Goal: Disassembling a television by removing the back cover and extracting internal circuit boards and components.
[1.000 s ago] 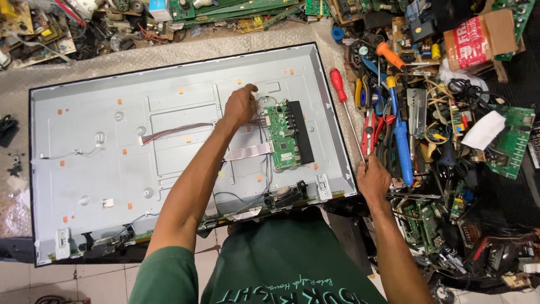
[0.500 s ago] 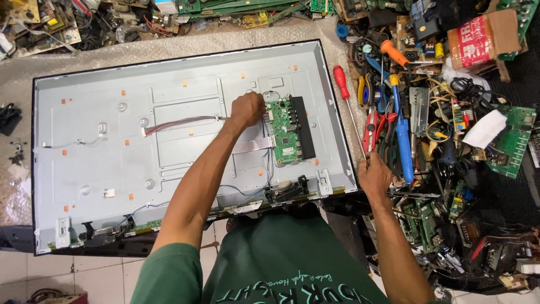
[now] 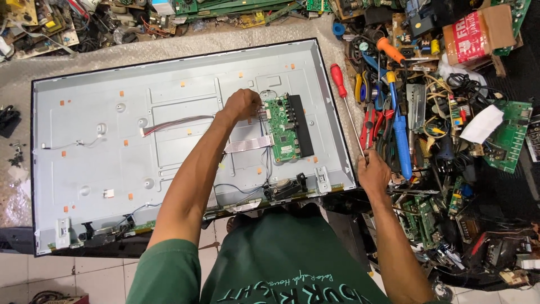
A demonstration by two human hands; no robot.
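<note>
While the left hand [image 3: 242,104] hides the circuit board [image 3: 283,128] connector, details blur

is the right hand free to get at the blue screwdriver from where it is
Probably yes. The right hand holds the tip of the red screwdriver, but the blue screwdriver lies on top of the tool pile just beside it, with nothing over its handle. It would likely need to let go first.

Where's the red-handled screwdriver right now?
In the head view, the red-handled screwdriver lies just off the panel's right edge, its tip at the right hand.
</note>
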